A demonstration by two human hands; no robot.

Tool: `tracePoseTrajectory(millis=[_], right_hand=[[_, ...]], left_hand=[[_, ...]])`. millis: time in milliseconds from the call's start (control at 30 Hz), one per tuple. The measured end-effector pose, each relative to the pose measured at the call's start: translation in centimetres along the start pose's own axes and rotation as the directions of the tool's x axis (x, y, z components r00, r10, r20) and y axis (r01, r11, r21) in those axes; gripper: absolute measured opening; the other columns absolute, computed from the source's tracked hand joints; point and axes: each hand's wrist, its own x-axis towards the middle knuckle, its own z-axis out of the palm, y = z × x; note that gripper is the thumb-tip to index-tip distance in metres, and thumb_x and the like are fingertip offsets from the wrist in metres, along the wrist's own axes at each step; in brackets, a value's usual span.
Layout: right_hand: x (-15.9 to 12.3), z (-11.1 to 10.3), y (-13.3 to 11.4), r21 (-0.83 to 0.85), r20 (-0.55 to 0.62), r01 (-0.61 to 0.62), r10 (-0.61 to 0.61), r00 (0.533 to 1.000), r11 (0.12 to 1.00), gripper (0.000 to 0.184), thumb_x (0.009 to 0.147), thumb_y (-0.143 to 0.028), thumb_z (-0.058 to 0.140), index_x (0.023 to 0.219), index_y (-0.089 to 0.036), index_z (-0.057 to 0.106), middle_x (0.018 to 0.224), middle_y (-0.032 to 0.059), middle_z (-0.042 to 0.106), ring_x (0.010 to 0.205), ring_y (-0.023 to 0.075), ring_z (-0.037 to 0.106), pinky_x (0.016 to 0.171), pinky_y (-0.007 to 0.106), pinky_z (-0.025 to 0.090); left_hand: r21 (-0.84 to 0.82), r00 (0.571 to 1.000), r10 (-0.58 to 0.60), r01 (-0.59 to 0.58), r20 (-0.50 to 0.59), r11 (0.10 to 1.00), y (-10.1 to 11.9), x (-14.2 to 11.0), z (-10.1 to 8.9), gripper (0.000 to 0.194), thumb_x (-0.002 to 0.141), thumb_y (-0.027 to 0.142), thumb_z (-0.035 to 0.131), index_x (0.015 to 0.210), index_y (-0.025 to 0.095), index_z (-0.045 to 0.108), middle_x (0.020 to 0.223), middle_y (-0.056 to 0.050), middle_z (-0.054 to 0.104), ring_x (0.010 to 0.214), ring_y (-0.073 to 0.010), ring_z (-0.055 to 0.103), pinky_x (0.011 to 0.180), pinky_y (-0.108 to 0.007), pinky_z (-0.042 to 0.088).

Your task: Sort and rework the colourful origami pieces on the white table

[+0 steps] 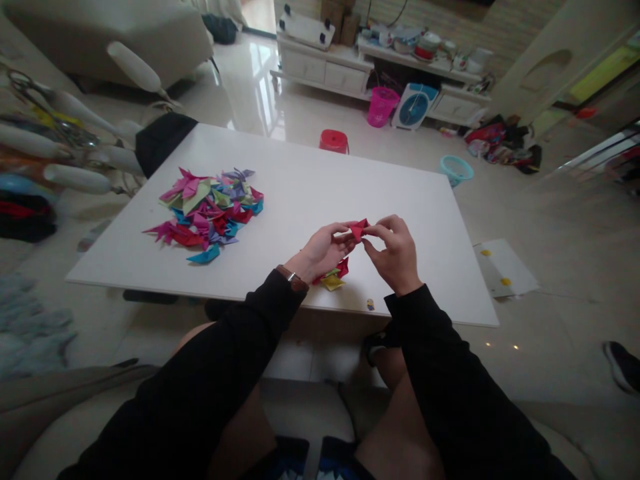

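Above the white table, a small red folded paper (358,230) is held between my two hands. My left hand (327,250) pinches its left side, palm turned partly up. On its right side, the thumb and fingertips of my right hand (395,253) grip the paper. Several yellow and red folded papers (333,281) lie on the table just below my left hand, partly hidden by it. A pile of colourful origami cranes (210,213) in pink, red, blue, purple and green spreads over the table's left side.
The white table (285,180) carries a small cartoon sticker (370,305) near its front edge. Beyond it are a red stool (334,141), a pink bin (383,107), a box fan (414,107) and a blue basket (456,170). A black item (163,140) covers the far left corner.
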Motion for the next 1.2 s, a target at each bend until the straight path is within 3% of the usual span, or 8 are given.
tracePoseTrajectory(millis=[400,800,1067,1200], right_hand=[[-0.1,-0.1,0.5,-0.037,-0.017,0.004,-0.005,1.000,0.999,0.012,0.089,-0.014,0.068,0.092,-0.025,0.073,0.094,0.0053,0.061,0.090,0.0242,0.055,0.076,0.040,0.046],[-0.2,-0.2,0.4,-0.016,-0.014,-0.015,0.015,1.000,1.000,0.008,0.091,-0.018,0.066,0.087,-0.024,0.072,0.090,0.0050,0.061,0.088,0.0232,0.054,0.075,0.039,0.044],[-0.2,0.1,0.1,0.087,0.021,-0.106,0.105,0.994,0.991,0.008,0.088,-0.020,0.067,0.082,-0.023,0.071,0.086,0.0043,0.059,0.087,0.0226,0.056,0.075,0.039,0.047],[-0.2,0.3,0.1,0.118,0.058,-0.165,0.159,0.986,0.979,0.007,0.088,-0.021,0.068,0.082,-0.023,0.071,0.087,0.0044,0.060,0.085,0.0218,0.056,0.068,0.036,0.045]], left_hand=[[-0.006,0.998,-0.066,0.066,0.025,0.998,0.1,-0.1,-0.4,0.021,0.086,0.010,0.055,0.096,0.007,0.073,0.082,-0.012,0.071,0.077,-0.0146,0.065,0.077,-0.025,0.052],[0.112,0.994,-0.113,0.111,0.013,0.988,0.6,-0.9,-0.4,0.022,0.088,0.012,0.056,0.103,0.007,0.071,0.083,-0.014,0.074,0.077,-0.0164,0.068,0.075,-0.026,0.053],[0.422,0.997,0.083,-0.073,-0.004,0.904,-0.2,-0.1,-1.5,0.024,0.075,0.002,0.062,0.094,0.011,0.073,0.079,-0.008,0.070,0.061,-0.0105,0.055,0.062,-0.025,0.044],[0.460,0.994,0.109,-0.103,0.014,0.882,-0.4,-0.1,-1.4,0.024,0.073,-0.005,0.064,0.090,0.011,0.071,0.082,-0.008,0.070,0.071,-0.0123,0.061,0.072,-0.028,0.047]])
